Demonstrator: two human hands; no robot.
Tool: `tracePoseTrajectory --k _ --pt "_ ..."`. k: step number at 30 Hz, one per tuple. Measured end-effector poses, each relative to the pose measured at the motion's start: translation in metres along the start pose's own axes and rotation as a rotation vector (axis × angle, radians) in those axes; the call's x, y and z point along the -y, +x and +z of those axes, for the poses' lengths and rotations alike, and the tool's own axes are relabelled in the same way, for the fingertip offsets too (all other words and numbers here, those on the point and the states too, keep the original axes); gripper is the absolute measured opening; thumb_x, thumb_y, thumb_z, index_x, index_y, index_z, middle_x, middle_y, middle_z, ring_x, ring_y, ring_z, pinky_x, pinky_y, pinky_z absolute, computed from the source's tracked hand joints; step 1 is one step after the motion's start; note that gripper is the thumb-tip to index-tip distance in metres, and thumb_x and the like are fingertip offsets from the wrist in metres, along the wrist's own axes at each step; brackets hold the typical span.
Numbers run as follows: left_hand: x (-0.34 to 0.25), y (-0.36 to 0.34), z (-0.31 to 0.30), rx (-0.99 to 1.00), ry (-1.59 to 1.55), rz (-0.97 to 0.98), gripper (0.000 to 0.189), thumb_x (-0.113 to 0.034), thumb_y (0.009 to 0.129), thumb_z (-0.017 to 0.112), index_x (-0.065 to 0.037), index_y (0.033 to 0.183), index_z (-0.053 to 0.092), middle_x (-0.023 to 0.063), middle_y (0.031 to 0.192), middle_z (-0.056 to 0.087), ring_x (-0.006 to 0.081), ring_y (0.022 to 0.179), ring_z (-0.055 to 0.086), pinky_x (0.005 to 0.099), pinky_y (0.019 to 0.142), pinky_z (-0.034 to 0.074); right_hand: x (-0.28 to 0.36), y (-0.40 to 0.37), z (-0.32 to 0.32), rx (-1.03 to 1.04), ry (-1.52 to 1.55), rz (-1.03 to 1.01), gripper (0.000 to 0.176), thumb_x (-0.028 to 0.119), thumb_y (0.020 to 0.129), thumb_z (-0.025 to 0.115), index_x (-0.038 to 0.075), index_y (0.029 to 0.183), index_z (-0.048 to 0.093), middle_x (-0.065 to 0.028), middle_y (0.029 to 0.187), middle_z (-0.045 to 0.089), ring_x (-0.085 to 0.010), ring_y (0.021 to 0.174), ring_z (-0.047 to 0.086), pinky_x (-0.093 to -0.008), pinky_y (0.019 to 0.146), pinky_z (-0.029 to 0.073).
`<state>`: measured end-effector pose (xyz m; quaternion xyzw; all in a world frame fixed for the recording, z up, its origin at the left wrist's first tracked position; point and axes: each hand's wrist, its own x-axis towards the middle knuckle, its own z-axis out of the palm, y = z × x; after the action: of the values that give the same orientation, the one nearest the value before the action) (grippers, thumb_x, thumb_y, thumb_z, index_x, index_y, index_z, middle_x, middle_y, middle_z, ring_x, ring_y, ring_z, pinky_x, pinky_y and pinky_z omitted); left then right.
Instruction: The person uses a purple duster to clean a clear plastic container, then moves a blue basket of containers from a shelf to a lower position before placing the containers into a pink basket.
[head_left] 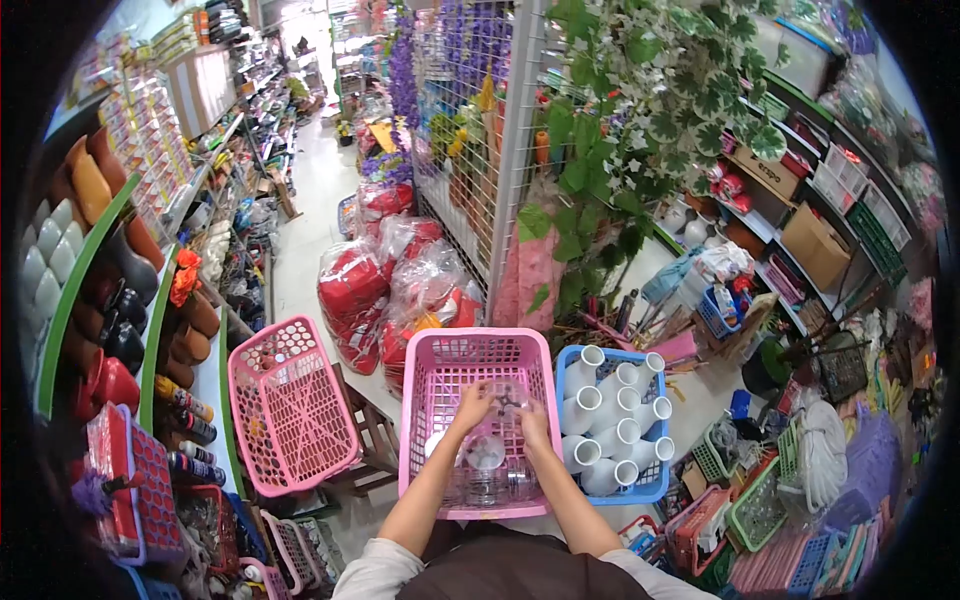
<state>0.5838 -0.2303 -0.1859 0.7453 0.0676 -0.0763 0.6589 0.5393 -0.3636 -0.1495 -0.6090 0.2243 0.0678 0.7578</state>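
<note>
A pink plastic basket (408, 440) stands directly in front of me, and both my hands are inside it. Between them is a small clear, see-through piece (508, 400), perhaps glass or plastic; its exact kind is hard to make out. The fingers of my left hand (474, 408) close on its left side. My right hand (534, 424) grips it from the right, its fingers partly hidden. Below the hands, a round clear container (486, 453) and several clear ribbed pieces (490, 488) lie on the basket floor. A white rounded item (434, 443) rests by the left wall.
Touching distance to the right, a blue basket (660, 490) holds several white vases (610, 435). An empty-looking pink basket (295, 405) leans on a brown wooden stool (370, 430) at left. Bagged red goods (355, 280) sit ahead; crowded shelves (150, 380) flank both sides.
</note>
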Motion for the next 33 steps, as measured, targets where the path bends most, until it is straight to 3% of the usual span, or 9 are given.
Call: tracePoseTrajectory --k 1,2,5,10,14,20,26,30,33 --pt "0.009 0.011 -0.014 0.051 0.101 0.107 0.048 -0.008 0.08 0.061 -0.005 0.126 0.049 0.0143 0.112 0.053 0.0207 0.102 0.051 0.0312 0.076 0.049 -0.008 0.012 0.005 -0.031 -0.062 -0.189 0.043 0.001 0.08 0.055 0.006 0.122 0.046 -0.0061 0.089 0.056 -0.0133 0.067 0.054 -0.0235 0.049 0.046" --pt "0.02 0.015 -0.021 0.023 0.101 0.111 0.048 -0.008 0.08 0.061 -0.005 0.126 0.049 0.0143 0.112 0.053 0.0207 0.102 0.051 0.0312 0.076 0.049 -0.014 0.021 0.005 0.012 -0.065 -0.228 0.042 0.003 0.081 0.054 0.006 0.122 0.045 -0.0083 0.095 0.054 -0.015 0.075 0.057 -0.0261 0.053 0.05" --pt "-0.039 -0.028 -0.045 0.002 -0.44 0.037 0.048 -0.013 0.085 0.06 -0.009 0.13 0.044 0.0009 0.109 0.055 0.0073 0.086 0.052 0.0216 0.065 0.045 0.031 -0.005 0.039 0.113 0.084 -0.305 0.038 0.001 0.081 0.056 0.0 0.118 0.05 -0.0088 0.099 0.056 -0.0162 0.085 0.057 -0.0253 0.063 0.051" --pt "-0.095 -0.089 -0.101 -0.102 -0.59 0.111 0.058 -0.023 0.085 0.061 -0.01 0.136 0.036 0.0025 0.12 0.052 0.0138 0.096 0.055 0.0246 0.071 0.05 0.073 -0.05 0.091 0.361 0.035 -0.38 0.037 0.006 0.085 0.056 0.002 0.122 0.051 -0.0106 0.101 0.057 -0.0149 0.076 0.061 -0.0258 0.057 0.054" --pt "-0.119 -0.14 -0.143 0.064 -0.833 0.439 0.078 -0.025 0.083 0.062 -0.014 0.145 0.016 0.0092 0.143 0.031 0.0243 0.13 0.036 0.0417 0.1 0.04 0.077 -0.089 0.133 0.552 0.208 -0.332 0.039 0.007 0.087 0.057 -0.002 0.123 0.048 -0.0094 0.101 0.057 -0.0132 0.078 0.061 -0.026 0.061 0.055" --pt "-0.098 -0.203 -0.198 -0.182 -0.978 0.624 0.085 -0.015 0.079 0.068 -0.019 0.146 0.016 0.0102 0.141 0.033 0.025 0.13 0.034 0.0404 0.106 0.031 0.067 -0.171 0.197 0.833 0.276 -0.074 0.032 0.015 0.091 0.053 -0.002 0.117 0.046 -0.01 0.096 0.057 -0.0153 0.07 0.063 -0.0287 0.058 0.057" --pt "-0.081 -0.318 -0.255 -0.576 -0.989 0.68 0.085 -0.044 0.08 0.063 -0.022 0.146 0.014 0.0088 0.14 0.036 0.0274 0.125 0.041 0.0445 0.103 0.038 0.039 -0.26 0.25 1.127 0.057 -0.118 0.029 0.017 0.093 0.051 0.0 0.115 0.046 -0.0085 0.092 0.052 -0.0135 0.069 0.059 -0.027 0.057 0.055" --pt "-0.101 -0.4 -0.27 -0.736 -0.903 0.85 0.082 -0.049 0.081 0.06 -0.024 0.146 0.016 0.01 0.138 0.038 0.029 0.124 0.042 0.0479 0.101 0.038 0.028 -0.327 0.284 1.2 0.048 -0.359 0.026 0.015 0.09 0.054 0.002 0.112 0.049 -0.005 0.093 0.05 -0.0095 0.082 0.054 -0.0226 0.067 0.046" --pt "-0.094 -0.449 -0.274 -0.838 -0.88 0.899 0.078 -0.051 0.083 0.056 -0.024 0.145 0.018 0.0113 0.138 0.038 0.0314 0.124 0.042 0.049 0.102 0.037 0.03 -0.365 0.316 1.165 -0.2 -1.097 0.029 0.007 0.081 0.061 0.002 0.108 0.053 -0.0121 0.094 0.051 -0.0233 0.081 0.052 -0.031 0.071 0.044"
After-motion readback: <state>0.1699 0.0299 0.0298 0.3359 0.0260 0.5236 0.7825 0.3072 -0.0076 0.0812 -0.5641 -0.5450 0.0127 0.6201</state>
